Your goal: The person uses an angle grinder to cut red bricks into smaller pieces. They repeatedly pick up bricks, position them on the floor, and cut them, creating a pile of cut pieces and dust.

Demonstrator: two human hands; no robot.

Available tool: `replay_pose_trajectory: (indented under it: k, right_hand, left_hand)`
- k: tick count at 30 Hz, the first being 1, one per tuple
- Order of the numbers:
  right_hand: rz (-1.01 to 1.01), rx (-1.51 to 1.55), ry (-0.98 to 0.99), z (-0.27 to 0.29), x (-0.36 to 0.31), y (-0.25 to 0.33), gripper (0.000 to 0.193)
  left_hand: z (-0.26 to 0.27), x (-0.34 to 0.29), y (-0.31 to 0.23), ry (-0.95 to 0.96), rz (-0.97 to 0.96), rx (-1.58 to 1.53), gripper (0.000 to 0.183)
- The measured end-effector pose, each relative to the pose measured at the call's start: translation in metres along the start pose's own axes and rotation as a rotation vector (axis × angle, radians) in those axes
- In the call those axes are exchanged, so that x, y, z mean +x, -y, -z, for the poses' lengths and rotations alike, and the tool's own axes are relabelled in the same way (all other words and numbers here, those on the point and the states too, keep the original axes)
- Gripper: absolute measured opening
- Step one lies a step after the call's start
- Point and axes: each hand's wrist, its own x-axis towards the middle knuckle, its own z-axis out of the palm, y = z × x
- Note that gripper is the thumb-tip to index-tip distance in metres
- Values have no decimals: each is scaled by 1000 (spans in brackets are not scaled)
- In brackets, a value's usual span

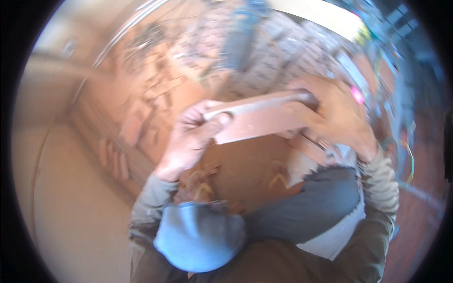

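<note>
A flat pinkish-brown piece (264, 121), shaped like a short board with a thicker upper edge, is held up in front of me. My left hand (188, 134) grips its left end, thumb pressed on the near face and fingers behind. At the other end my right hand (339, 113) is closed around the piece, with its fingers over the top edge. Something dark (307, 98) shows by the right fingers; blur hides what it is. The piece tilts slightly, its right end higher. Its exact material cannot be made out.
Brown scraps and offcuts (155, 89) lie scattered at the left, beside a long ledge (104, 129). Rows of stacked brownish pieces (264, 61) stand at the back, with a blue thing (239, 37) among them. My knees, in grey trousers (306, 203), are below the hands.
</note>
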Motion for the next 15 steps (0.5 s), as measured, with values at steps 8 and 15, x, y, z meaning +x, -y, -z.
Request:
replay_pose_trajectory:
  k: [8, 15]
  right_hand:
    - [418, -189, 428, -90, 94, 118, 70]
    - [601, -353, 407, -200, 158, 155, 57]
  left_hand:
    - [123, -107, 58, -388, -28, -486, 23]
    - [205, -145, 95, -863, -84, -145, 33]
